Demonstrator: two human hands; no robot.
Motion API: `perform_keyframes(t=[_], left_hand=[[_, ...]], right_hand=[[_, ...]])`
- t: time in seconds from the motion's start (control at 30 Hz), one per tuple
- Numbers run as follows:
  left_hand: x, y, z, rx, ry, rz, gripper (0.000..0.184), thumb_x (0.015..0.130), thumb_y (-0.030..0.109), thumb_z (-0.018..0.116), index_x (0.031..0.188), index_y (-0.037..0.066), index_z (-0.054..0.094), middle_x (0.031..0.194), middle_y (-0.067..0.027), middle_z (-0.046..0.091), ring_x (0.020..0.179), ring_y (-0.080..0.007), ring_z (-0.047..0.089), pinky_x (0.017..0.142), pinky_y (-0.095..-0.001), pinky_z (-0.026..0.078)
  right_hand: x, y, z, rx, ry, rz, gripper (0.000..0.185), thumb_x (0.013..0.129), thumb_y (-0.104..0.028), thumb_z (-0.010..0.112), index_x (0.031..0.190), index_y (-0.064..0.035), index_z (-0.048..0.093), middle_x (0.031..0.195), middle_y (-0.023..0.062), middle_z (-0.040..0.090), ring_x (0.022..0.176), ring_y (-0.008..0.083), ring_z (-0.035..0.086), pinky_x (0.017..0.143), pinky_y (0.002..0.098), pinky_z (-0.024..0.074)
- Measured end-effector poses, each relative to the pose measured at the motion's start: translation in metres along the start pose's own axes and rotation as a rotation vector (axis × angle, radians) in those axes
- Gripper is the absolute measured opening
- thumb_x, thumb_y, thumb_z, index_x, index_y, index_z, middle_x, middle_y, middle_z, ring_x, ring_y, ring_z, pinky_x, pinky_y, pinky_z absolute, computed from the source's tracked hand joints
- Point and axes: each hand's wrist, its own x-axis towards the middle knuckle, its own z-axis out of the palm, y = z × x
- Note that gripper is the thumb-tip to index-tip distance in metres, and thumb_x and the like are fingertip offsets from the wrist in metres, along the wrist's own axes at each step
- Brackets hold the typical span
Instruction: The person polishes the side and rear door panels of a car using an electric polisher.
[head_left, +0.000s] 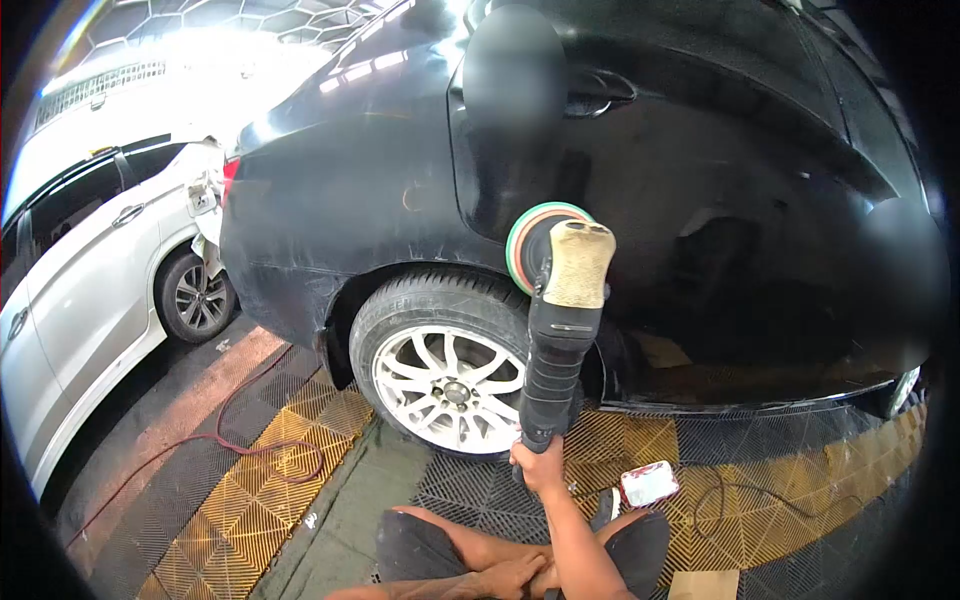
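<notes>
My right hand (541, 464) is wrapped around the rear end of a black car polisher (553, 365), holding it out in front of me. The tool has a tan worn front grip (581, 262), which no hand touches. Its round polishing pad (518, 240), edged in green and orange, is at the black car's (400, 190) side, above the rear wheel and by the door edge. Whether the pad presses on the paint, I cannot tell. My left hand (515, 576) lies in my lap beside my right forearm, fingers loosely stretched and partly hidden, with nothing visible in it.
The black car's rear wheel (450, 390) with white spokes stands close ahead. At left is a white car (95, 245). A red cord (225, 440) and a dark cord (765, 490) cross the floor tiles (250, 510). A red-and-white container (649, 483) and cardboard (704, 584) lie to my right.
</notes>
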Motion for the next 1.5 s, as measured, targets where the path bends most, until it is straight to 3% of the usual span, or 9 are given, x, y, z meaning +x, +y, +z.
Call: perform_keyframes(t=[0.07,0.37,0.43,0.67,0.83,1.3,1.37,1.4,1.5], left_hand=[[-0.003,-0.009,-0.003,-0.086,0.252,0.327,0.062,0.090,0.012,0.063,0.149,0.004,0.048,0.104,-0.0179,0.073,0.102,-0.0338,0.071,0.094,-0.0437,0.055],[-0.006,-0.012,-0.015,-0.108,-0.205,-0.079,0.054,0.090,0.015,0.064,0.142,0.006,0.054,0.100,-0.0156,0.073,0.097,-0.0319,0.071,0.089,-0.0425,0.055],[-0.008,-0.014,-0.023,-0.107,-0.237,-0.101,0.053,0.090,0.015,0.065,0.141,0.006,0.056,0.099,-0.0151,0.073,0.096,-0.0315,0.071,0.088,-0.0422,0.055],[-0.015,-0.022,-0.032,-0.106,-0.331,-0.156,0.047,0.089,0.017,0.066,0.135,0.007,0.060,0.095,-0.0133,0.073,0.092,-0.0300,0.071,0.084,-0.0412,0.056],[-0.034,-0.041,-0.034,-0.091,-0.461,-0.227,0.044,0.089,0.019,0.067,0.131,0.008,0.063,0.092,-0.0120,0.073,0.089,-0.0289,0.072,0.082,-0.0405,0.056],[0.045,-0.007,-0.067,-0.103,-0.559,0.035,0.034,0.089,0.023,0.070,0.120,0.011,0.072,0.085,-0.0084,0.073,0.081,-0.0259,0.072,0.074,-0.0385,0.058],[0.057,0.033,-0.177,-0.116,-0.357,0.123,0.032,0.088,0.023,0.070,0.118,0.011,0.074,0.084,-0.0079,0.073,0.079,-0.0255,0.072,0.073,-0.0382,0.058],[0.066,0.086,-0.253,-0.220,-0.054,0.151,0.018,0.087,0.023,0.072,0.097,0.009,0.077,0.082,-0.0086,0.074,0.076,-0.0227,0.072,0.072,-0.0364,0.057],[0.078,0.135,-0.366,0.190,0.890,0.444,0.036,0.072,0.011,0.080,0.106,0.000,0.072,0.100,-0.0188,0.070,0.090,-0.0270,0.069,0.074,-0.0399,0.057]], right_hand=[[-0.002,0.001,0.002,-0.006,0.014,-0.013,0.009,0.072,-0.006,0.070,0.076,-0.0014,0.063,0.068,0.0041,0.066,0.059,0.0147,0.063,0.057,0.0310,0.0490],[-0.008,0.011,-0.018,-0.077,0.037,0.035,0.010,0.072,-0.009,0.072,0.070,-0.0016,0.065,0.065,0.0043,0.068,0.058,0.0148,0.065,0.058,0.0318,0.0509],[-0.007,0.018,-0.022,-0.147,0.050,0.028,0.025,0.075,-0.006,0.070,0.098,0.0032,0.066,0.069,0.0052,0.067,0.059,0.0141,0.064,0.058,0.0306,0.0511],[0.009,0.026,-0.019,-0.175,0.014,-0.079,0.009,0.074,-0.007,0.069,0.069,-0.0019,0.064,0.069,0.0036,0.067,0.060,0.0144,0.064,0.059,0.0320,0.0506],[0.020,0.017,-0.006,-0.195,-0.004,-0.109,0.019,0.072,-0.013,0.073,0.078,0.0031,0.065,0.069,0.0061,0.067,0.066,0.0140,0.064,0.064,0.0362,0.0510],[-0.001,0.015,-0.033,-0.173,0.046,-0.085,0.015,0.074,-0.011,0.073,0.072,-0.0009,0.063,0.069,0.0020,0.065,0.064,0.0099,0.060,0.059,0.0334,0.0474],[-0.003,0.023,-0.043,-0.183,0.045,-0.070,0.014,0.075,-0.010,0.073,0.071,-0.0018,0.062,0.068,0.0010,0.064,0.063,0.0092,0.058,0.059,0.0336,0.0465],[-0.003,0.025,-0.045,-0.193,0.069,-0.053,0.013,0.075,-0.009,0.072,0.070,-0.0027,0.061,0.067,0.0001,0.063,0.062,0.0085,0.057,0.058,0.0338,0.0457],[0.000,0.005,-0.033,-0.244,0.038,-0.005,0.012,0.075,-0.008,0.072,0.070,-0.0027,0.062,0.068,-0.0005,0.063,0.061,0.0097,0.058,0.058,0.0340,0.0462]])
